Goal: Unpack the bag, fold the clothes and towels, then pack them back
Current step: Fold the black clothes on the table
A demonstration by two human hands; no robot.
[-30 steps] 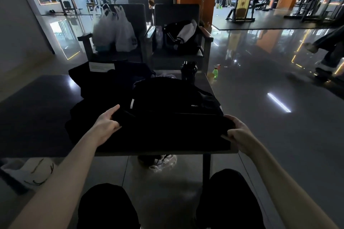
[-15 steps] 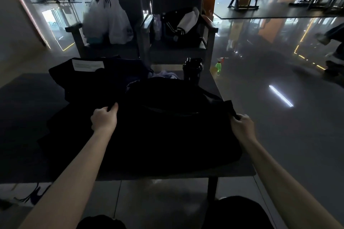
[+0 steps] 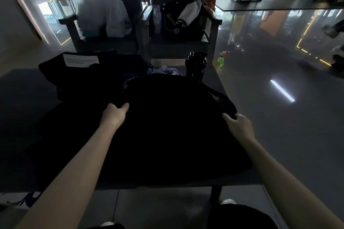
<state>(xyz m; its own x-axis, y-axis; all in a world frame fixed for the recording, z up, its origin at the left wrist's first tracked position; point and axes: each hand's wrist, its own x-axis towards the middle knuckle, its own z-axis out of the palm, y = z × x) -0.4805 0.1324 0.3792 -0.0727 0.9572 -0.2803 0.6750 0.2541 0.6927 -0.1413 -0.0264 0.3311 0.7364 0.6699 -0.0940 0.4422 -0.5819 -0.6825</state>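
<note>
The left hand (image 3: pixel 115 116) and right hand (image 3: pixel 239 126) each grip an edge of the black cloth (image 3: pixel 173 135). It lies on the tabletop (image 3: pixel 22 98).

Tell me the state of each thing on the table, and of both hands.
Black cloth: lying over the table, held at both sides.
Left hand: grips its left edge.
Right hand: grips its right edge.
Labelled garment: lying at back left, label up.
Shaker: upright at far edge.
</note>
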